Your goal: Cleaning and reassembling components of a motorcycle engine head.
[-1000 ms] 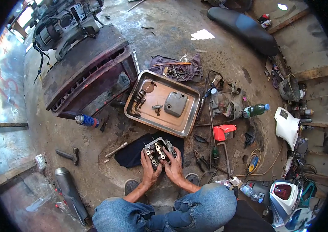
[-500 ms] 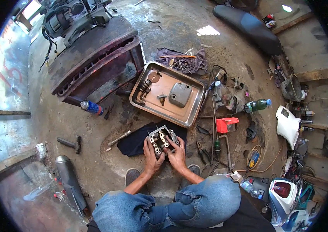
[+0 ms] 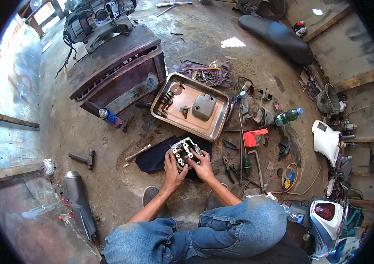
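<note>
Both my hands grip a metal engine cylinder head [image 3: 183, 148], its open side with the bolt posts facing up. My left hand [image 3: 173, 169] wraps its left side; my right hand [image 3: 202, 167] clasps the right side, thumb over the near edge. Under and around it lies a dark cloth [image 3: 150, 157] on the floor. A metal tray [image 3: 160, 115] stands just beyond, holding a grey valve cover [image 3: 205, 107], a camshaft [image 3: 166, 100], a round sprocket [image 3: 177, 89] and a small metal part [image 3: 185, 111]. A metal rod [image 3: 137, 152] rests across the cloth's left edge.
Left on the floor are a hammer [image 3: 83, 159], a blue spray can [image 3: 110, 118] and an exhaust muffler [image 3: 79, 202]. To the right lie pliers [image 3: 228, 169], a red box [image 3: 255, 137] and a green bottle [image 3: 288, 116]. A wooden cabinet [image 3: 118, 83] stands far left, bearing an engine.
The cylinder head stays in both hands and is slightly turned and tilted. The whole view has shifted a little, and my knees have spread slightly.
</note>
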`<state>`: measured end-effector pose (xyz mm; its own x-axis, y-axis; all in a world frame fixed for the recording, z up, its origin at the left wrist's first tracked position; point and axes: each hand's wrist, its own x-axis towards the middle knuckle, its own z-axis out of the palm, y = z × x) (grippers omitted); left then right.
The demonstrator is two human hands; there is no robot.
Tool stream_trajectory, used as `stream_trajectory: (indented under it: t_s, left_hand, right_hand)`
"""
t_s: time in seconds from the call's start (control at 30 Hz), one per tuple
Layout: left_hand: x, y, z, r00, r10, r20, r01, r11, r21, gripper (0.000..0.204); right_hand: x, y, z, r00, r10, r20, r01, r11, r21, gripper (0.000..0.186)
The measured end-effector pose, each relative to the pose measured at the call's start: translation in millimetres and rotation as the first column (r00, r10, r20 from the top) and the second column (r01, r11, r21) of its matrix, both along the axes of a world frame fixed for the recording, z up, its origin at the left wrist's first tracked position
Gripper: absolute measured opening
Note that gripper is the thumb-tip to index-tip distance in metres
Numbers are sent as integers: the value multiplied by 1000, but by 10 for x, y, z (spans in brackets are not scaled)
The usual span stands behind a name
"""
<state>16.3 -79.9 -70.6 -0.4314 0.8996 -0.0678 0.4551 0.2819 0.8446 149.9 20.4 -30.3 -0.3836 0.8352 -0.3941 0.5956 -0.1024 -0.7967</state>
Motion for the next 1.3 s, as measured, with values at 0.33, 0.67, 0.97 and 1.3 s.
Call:
stream_trajectory:
  t_s: [0.33,0.67,0.97,1.3]
  left_hand:
    - [-77,53,212,1000,-25,0,24,991,-129,97]
    - [-78,65,174,1000,-5,-4,4,995,-104,97]
    - [-60,24,67,999,-34,31,37,995,-98,100]
    - [-76,21,-28,996,-28,89,31,999,-38,105]
  right_hand:
    - [136,-19,-18,988,-8,-154,2,999,-44,59]
    - [-47,193,292,984,169,55,-175,976,130,74]
    - [-125,310,330,905,363,224,-392,914,104,79]
    - [-183,275,327,891,366,268,-395,916,65,77]
